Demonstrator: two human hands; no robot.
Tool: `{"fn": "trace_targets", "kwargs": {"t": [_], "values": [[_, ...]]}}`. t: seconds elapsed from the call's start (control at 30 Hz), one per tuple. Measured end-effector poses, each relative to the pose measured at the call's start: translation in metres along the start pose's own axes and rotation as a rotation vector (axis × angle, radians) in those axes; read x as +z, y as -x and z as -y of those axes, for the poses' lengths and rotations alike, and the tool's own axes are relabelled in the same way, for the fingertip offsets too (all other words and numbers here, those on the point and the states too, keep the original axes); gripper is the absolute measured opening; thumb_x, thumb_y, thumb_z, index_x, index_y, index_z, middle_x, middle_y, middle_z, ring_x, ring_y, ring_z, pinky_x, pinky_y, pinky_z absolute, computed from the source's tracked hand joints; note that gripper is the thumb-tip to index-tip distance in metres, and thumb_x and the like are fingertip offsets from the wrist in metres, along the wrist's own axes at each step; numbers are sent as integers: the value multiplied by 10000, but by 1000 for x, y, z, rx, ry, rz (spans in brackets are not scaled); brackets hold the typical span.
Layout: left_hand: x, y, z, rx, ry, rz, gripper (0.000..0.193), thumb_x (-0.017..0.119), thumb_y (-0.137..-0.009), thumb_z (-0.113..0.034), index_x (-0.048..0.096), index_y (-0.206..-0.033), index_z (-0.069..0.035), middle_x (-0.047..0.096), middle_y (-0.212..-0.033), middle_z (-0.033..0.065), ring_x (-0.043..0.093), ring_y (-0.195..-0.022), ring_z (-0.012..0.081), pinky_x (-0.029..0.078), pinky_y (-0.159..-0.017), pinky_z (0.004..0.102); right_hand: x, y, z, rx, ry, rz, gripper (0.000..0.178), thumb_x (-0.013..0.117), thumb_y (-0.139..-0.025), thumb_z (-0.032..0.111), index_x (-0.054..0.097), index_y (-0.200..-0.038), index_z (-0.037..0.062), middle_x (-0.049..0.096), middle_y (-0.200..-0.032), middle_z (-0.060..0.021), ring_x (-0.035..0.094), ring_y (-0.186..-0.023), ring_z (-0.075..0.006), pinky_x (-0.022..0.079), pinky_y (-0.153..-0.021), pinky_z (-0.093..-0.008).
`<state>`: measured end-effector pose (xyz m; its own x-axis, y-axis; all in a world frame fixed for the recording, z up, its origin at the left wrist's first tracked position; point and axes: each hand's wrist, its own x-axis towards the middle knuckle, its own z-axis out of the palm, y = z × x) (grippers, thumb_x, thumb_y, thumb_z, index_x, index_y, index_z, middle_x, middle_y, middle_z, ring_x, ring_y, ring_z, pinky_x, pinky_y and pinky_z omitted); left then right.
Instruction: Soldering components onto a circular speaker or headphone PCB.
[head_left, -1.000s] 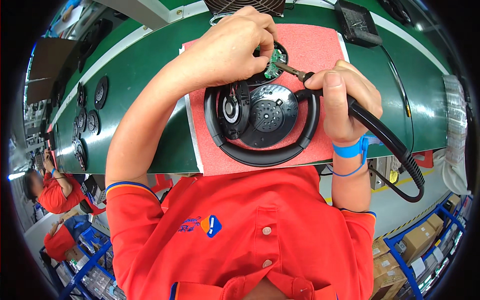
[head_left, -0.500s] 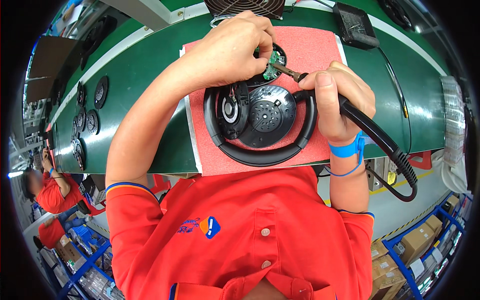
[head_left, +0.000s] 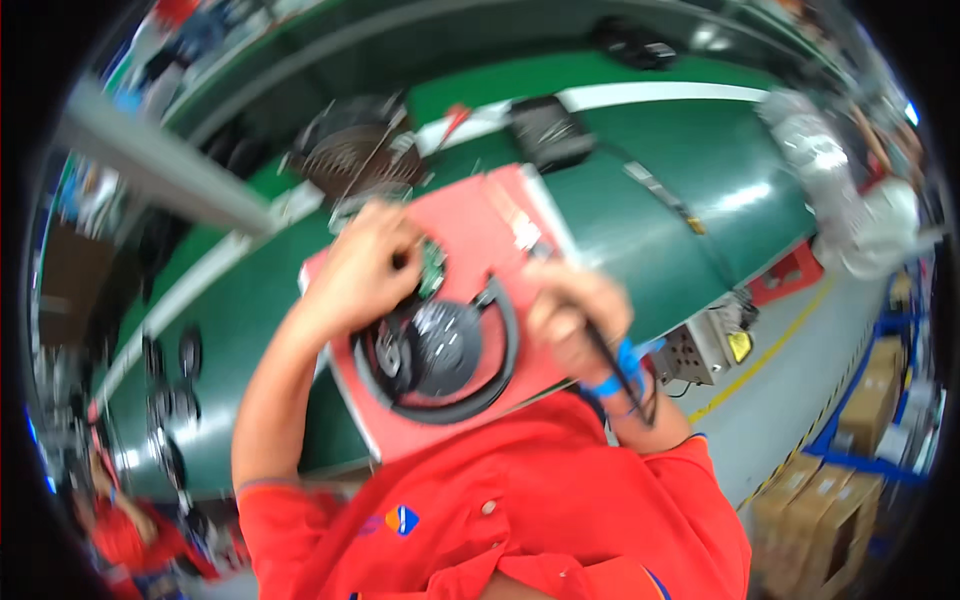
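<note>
Head view: left hand (head_left: 372, 258) is at the rounded green circuit board (head_left: 433, 270) just to its right, though blur hides whether those fingers grip; right hand (head_left: 580, 318), farther off, clenches a slender black tool handle (head_left: 602, 348) slanting back rightward; pink foam mat (head_left: 465, 215) spans between, green table (head_left: 690, 265) beyond its right edge.

The green table (head_left: 690, 160) stretches well past both hands. On it, a pink mat (head_left: 460, 215) lies beneath the left fingers (head_left: 405, 240); a grilled fan (head_left: 355, 155) sits just beyond them, round black parts (head_left: 190, 350) well off to their left. Past the right fingers (head_left: 545, 315) are a black tray (head_left: 550, 132) and, further right, a dark cable (head_left: 650, 180).
</note>
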<state>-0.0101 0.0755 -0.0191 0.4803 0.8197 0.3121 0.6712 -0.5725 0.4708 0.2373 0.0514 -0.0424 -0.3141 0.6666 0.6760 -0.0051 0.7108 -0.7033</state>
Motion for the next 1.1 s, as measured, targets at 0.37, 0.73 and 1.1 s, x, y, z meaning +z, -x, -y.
{"fn": "trace_targets", "kwargs": {"t": [0.37, 0.73, 1.1], "values": [[1, 43, 16, -355, 527, -186, 33, 566, -833, 8, 593, -820, 23, 603, -997, 86, 543, -930, 148, 411, -834, 255, 5, 56, 24, -71, -44, 439, 232, 579, -844, 49, 491, -1059, 44, 522, -906, -142, 527, -830, -339, 433, -740, -430], [6, 49, 27, -312, 619, -215, 39, 541, -856, 28, 579, -864, 23, 579, -978, 58, 534, -924, 126, 392, -848, 236, -82, 1, 75, 254, -37, 446, 179, 480, -899, 85, 516, -1067, 36, 573, -794, -101, 545, -678, -202, 439, -674, -295], [10, 45, 12, -156, 224, -206, 57, 608, -747, 35, 611, -802, 23, 617, -926, 109, 588, -884, 221, 454, -792, 300, -107, -168, -105, -164, 609, 100, 354, 696, -704, -35, 494, -980, 58, 525, -851, -128, 539, -780, -305, 457, -690, -358]]}}
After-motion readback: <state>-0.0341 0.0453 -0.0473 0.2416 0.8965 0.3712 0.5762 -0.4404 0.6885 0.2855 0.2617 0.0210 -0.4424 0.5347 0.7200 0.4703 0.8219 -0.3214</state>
